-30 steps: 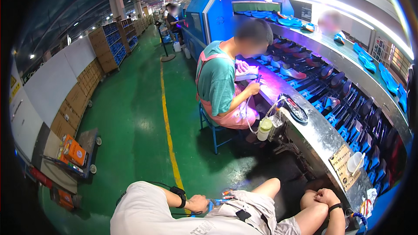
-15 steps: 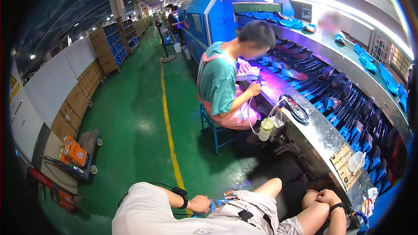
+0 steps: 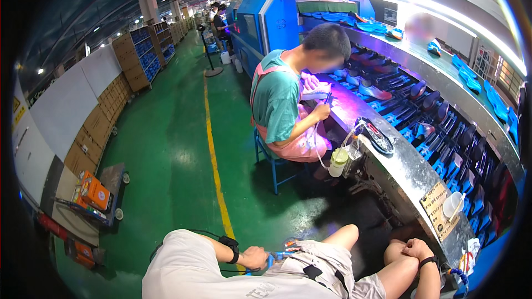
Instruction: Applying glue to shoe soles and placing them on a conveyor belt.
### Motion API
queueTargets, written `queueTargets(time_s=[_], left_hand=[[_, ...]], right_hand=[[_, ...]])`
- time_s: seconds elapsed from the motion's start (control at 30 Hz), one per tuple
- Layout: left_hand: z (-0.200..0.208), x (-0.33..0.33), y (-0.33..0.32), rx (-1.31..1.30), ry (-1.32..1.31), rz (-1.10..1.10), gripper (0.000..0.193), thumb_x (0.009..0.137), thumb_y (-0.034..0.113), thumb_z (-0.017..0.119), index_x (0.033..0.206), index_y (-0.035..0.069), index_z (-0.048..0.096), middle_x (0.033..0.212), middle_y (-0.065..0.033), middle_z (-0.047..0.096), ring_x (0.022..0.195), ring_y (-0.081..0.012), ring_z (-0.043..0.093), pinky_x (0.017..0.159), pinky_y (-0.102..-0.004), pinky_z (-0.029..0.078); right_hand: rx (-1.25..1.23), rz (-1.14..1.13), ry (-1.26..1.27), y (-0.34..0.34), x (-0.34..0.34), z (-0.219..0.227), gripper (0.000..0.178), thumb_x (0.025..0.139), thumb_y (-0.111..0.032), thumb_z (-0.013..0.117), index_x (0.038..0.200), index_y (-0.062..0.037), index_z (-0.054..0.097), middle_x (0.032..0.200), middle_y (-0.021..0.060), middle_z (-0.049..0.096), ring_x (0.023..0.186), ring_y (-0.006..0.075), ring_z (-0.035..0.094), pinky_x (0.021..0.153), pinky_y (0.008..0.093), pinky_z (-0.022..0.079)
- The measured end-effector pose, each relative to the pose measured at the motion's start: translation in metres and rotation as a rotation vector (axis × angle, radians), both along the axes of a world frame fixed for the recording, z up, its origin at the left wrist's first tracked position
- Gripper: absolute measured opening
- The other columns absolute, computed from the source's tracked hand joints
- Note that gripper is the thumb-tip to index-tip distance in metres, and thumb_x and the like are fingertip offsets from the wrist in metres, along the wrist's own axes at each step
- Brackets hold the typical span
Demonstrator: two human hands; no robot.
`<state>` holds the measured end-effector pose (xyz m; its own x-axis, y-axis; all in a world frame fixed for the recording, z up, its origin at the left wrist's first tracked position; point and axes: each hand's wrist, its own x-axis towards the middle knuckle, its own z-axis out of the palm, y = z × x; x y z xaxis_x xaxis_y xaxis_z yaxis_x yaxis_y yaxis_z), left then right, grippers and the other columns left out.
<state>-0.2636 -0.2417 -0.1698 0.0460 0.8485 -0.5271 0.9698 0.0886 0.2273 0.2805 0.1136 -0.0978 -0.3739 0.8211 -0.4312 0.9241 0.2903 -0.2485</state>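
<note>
Green floor (image 3: 160, 155) runs down the aisle on my left, and a metal bench (image 3: 409, 173) curves along my right, with a dark shoe (image 3: 378, 135) and a white cup (image 3: 453, 205) on it. From this end of the link, I judge the step in hand to be a wait: neither of my hands is working on anything on the bench. My left hand (image 3: 254, 258) sits low beside the shorts (image 3: 313, 257), right at a blue piece (image 3: 271, 260); its fingers look curled, but I cannot tell whether they grip it. My right hand (image 3: 418, 249) rests bent over the bare knee (image 3: 392, 254), and I cannot tell how tightly its fingers are closed. Any work at the bench would first call for lifting that hand off the knee. Against the earlier frames, little differs: both hands keep their places, and the seated co-worker (image 3: 277, 102) still bends over a pale shoe (image 3: 316, 93).
</note>
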Motion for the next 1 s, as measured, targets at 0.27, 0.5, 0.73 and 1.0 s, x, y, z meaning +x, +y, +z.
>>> queueTargets(time_s=[0.27,0.5,0.73,1.0], left_hand=[[-0.005,-0.005,0.002,0.019,-0.025,-0.004,0.037,0.083,0.033,0.065,0.102,0.002,0.073,0.090,-0.0270,0.070,0.086,-0.0433,0.071,0.077,-0.0505,0.057],[0.001,-0.004,0.002,-0.014,-0.006,-0.002,0.036,0.082,0.030,0.064,0.102,0.002,0.073,0.092,-0.0279,0.070,0.088,-0.0432,0.071,0.078,-0.0507,0.057],[-0.003,-0.010,0.004,-0.002,-0.004,-0.021,0.039,0.084,0.034,0.062,0.102,0.001,0.073,0.093,-0.0283,0.070,0.089,-0.0433,0.071,0.078,-0.0506,0.057],[0.011,-0.011,0.005,-0.032,-0.005,0.012,0.040,0.087,0.035,0.061,0.103,0.001,0.073,0.095,-0.0291,0.069,0.090,-0.0435,0.070,0.079,-0.0507,0.057]], right_hand=[[0.064,0.071,0.052,0.002,0.012,-0.015,0.038,0.073,-0.040,0.075,0.093,-0.0078,0.078,0.091,0.0193,0.074,0.091,0.0371,0.071,0.086,0.0442,0.056],[-0.008,0.026,-0.016,0.000,-0.002,0.007,0.037,0.075,-0.038,0.075,0.095,-0.0068,0.078,0.099,0.0193,0.074,0.095,0.0359,0.070,0.088,0.0418,0.056],[0.052,0.177,0.130,0.007,0.017,-0.025,0.033,0.076,-0.036,0.074,0.091,-0.0063,0.077,0.095,0.0199,0.073,0.090,0.0360,0.071,0.084,0.0422,0.056],[-0.122,-0.029,0.010,0.009,-0.020,0.009,0.032,0.077,-0.035,0.072,0.094,-0.0077,0.077,0.103,0.0186,0.073,0.101,0.0360,0.069,0.092,0.0426,0.054]])
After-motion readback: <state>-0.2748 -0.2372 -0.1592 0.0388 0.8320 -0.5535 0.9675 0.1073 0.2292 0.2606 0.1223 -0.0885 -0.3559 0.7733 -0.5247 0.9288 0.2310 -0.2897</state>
